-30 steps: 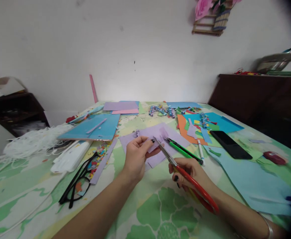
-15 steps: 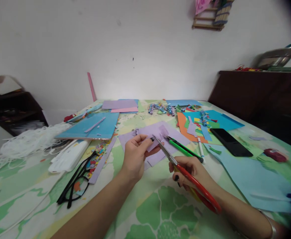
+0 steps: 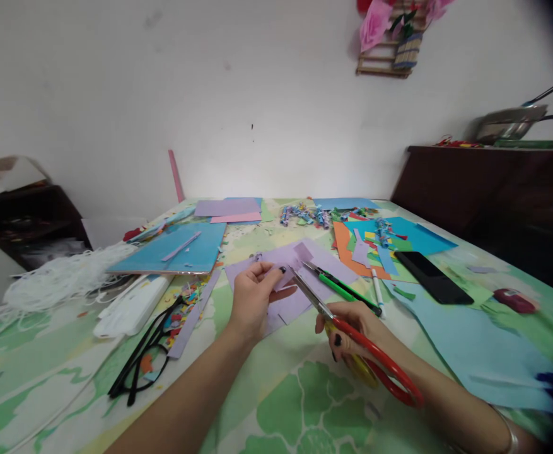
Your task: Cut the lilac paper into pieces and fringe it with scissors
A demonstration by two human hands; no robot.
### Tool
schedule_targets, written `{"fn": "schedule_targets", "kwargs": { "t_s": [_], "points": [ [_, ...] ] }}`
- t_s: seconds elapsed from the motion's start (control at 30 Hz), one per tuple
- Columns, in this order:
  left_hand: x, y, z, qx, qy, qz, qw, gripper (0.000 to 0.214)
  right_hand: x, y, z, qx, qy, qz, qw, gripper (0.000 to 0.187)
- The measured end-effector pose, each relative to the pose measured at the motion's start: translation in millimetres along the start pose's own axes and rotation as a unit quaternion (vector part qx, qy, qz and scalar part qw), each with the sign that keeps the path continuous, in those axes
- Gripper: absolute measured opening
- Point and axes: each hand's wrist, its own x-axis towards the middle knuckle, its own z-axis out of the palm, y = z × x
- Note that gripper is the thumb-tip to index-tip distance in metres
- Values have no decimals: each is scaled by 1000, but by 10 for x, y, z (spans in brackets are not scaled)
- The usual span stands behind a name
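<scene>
My left hand (image 3: 252,299) pinches a small piece of lilac paper (image 3: 283,279) between thumb and fingers, just above the table. My right hand (image 3: 354,328) grips red-handled scissors (image 3: 352,334), whose metal blades point up and left to the edge of that paper piece. Larger lilac sheets (image 3: 304,277) lie flat on the table under and behind both hands.
Black glasses (image 3: 146,353), a white case (image 3: 132,306) and a heap of white string (image 3: 53,277) lie at left. A blue board (image 3: 172,249), green and black pens (image 3: 347,287), a white marker (image 3: 375,287), a black phone (image 3: 432,276), coloured paper scraps (image 3: 375,239) and a light blue sheet (image 3: 475,340) lie around.
The view tilted a little, so everything sits slightly lower in the picture. Both hands keep the same hold on paper and scissors, with the blades still at the paper's edge.
</scene>
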Motion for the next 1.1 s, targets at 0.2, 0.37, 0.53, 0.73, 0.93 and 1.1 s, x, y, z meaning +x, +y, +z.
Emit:
{"fn": "schedule_targets", "kwargs": {
  "t_s": [0.2, 0.37, 0.53, 0.73, 0.93, 1.1],
  "points": [
    [184, 69, -115, 30, 73, -4, 997, 14, -4, -94, -197, -40, -4, 34, 999, 45],
    [179, 98, -120, 26, 51, -30, 998, 17, 33, -155, -317, -114, 95, 45, 988, 41],
    [137, 86, -100, 50, 14, -32, 998, 22, 100, -102, -374, -128, 134, 51, 981, 32],
    [129, 46, -103, 61, -23, -6, 998, 34, 116, -103, -348, -55, 117, 40, 991, 34],
    [103, 27, -97, 77, -48, 14, 996, 37, 114, -170, -308, -22, 123, 51, 991, 39],
    [98, 7, -107, 83, -64, 23, 994, 33, 69, -163, -320, 40, 100, 41, 993, 43]
  ]
}}
